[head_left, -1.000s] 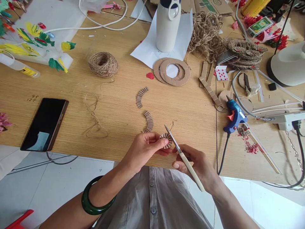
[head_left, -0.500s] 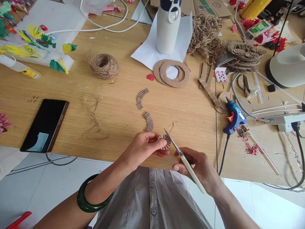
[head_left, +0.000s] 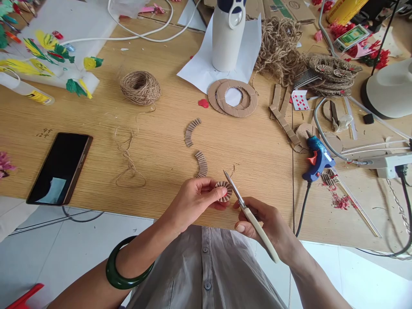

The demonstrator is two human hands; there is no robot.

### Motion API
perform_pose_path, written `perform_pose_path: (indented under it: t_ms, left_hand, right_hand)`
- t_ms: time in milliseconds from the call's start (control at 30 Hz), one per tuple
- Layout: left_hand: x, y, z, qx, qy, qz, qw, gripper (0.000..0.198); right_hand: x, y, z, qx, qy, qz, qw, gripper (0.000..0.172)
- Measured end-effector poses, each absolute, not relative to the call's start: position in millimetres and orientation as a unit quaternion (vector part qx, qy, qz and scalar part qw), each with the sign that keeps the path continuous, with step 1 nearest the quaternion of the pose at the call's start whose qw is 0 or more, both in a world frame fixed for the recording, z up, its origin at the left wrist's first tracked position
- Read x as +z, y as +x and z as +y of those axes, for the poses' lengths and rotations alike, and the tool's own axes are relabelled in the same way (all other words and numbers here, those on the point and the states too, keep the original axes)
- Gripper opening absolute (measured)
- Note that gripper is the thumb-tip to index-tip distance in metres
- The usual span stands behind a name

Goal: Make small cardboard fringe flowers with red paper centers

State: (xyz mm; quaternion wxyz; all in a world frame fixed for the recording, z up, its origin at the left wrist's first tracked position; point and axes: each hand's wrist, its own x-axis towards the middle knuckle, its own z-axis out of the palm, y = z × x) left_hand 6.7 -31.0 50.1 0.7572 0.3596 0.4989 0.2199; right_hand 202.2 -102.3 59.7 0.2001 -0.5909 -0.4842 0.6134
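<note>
1. Two hands work at the near edge of the bench [head_left: 164,137], each holding something.
2. The left hand [head_left: 201,199] pinches a small ribbed disc [head_left: 228,191], thumb across its face; a bit of red shows near the thumb.
3. The right hand [head_left: 273,223] grips scissors [head_left: 255,222] by the pale handle, with their tip pointing up and leftward. The blades pass just beside the disc's right edge; whether they touch it, I cannot tell.
4. Two curved ribbed strips [head_left: 201,164] lie on the bench beyond the left hand, one farther off than the other. The nearer one's end reaches the fingers in this view.
5. Past the strips, two flat cardboard rings [head_left: 238,112] overlap, next to a red scrap [head_left: 203,103] and partly on white paper [head_left: 199,68]. A bottle [head_left: 226,43] stands upright on that paper.
6. Leftward lie a twine ball [head_left: 140,88], some loose string [head_left: 128,156] and a phone [head_left: 60,168].
7. Rightward, a blue glue gun [head_left: 318,159] rests near a playing card [head_left: 300,101].
8. A green bangle [head_left: 124,283] circles the left forearm.
</note>
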Motion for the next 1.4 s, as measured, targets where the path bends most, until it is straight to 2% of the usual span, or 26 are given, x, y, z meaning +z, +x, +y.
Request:
perform_pose_path:
  t_ms: [167, 1100, 1233, 1400]
  left_hand:
    - [48.7, 6.4, -32.8, 0.211, 0.374, 0.49, 0.758, 0.023]
    - [48.4, -1.6, -21.9, 0.189, 0.37, 0.483, 0.771, 0.02]
    - [47.2, -0.1, -19.7, 0.198, 0.369, 0.488, 0.766, 0.022]
    - [42.3, 0.7, -19.4, 0.232, 0.359, 0.488, 0.761, 0.023]
  right_hand:
    - [61.2, 201.4, -100.8, 0.606, -0.595, -0.491, 0.195, 0.055]
    - [51.6, 207.7, -108.5, 0.576, -0.62, -0.504, 0.171, 0.046]
    - [54.8, 207.4, -102.1, 0.584, -0.618, -0.489, 0.198, 0.046]
    - [58.6, 202.9, -85.1, 0.575, -0.621, -0.454, 0.277, 0.041]
